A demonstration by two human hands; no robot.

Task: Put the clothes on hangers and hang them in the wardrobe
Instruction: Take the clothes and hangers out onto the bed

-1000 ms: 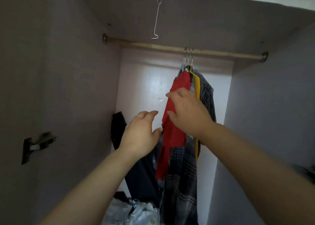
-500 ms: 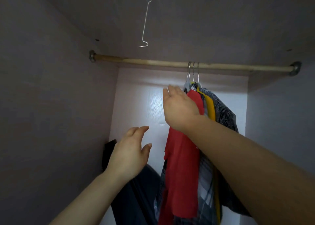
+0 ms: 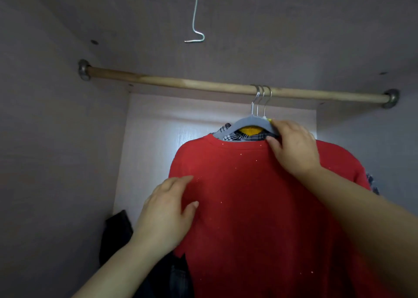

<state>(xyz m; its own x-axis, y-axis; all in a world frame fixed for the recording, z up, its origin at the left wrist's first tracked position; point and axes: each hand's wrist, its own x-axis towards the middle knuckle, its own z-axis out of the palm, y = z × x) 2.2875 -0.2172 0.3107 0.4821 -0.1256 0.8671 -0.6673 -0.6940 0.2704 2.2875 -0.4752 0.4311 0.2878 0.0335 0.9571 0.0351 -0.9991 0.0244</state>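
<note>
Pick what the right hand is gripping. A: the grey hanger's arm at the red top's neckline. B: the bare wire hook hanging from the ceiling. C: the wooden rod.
A: the right hand pinches the grey hanger between thumb and fingers, beside the collar of the red top, well below the wooden rod.

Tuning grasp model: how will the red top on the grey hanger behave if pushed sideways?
Probably floppy: the red top drapes from the grey hanger. Likely swings or slides along the wooden rail, hanging by one thin hook. The right hand pinching the hanger should steady it.
</note>
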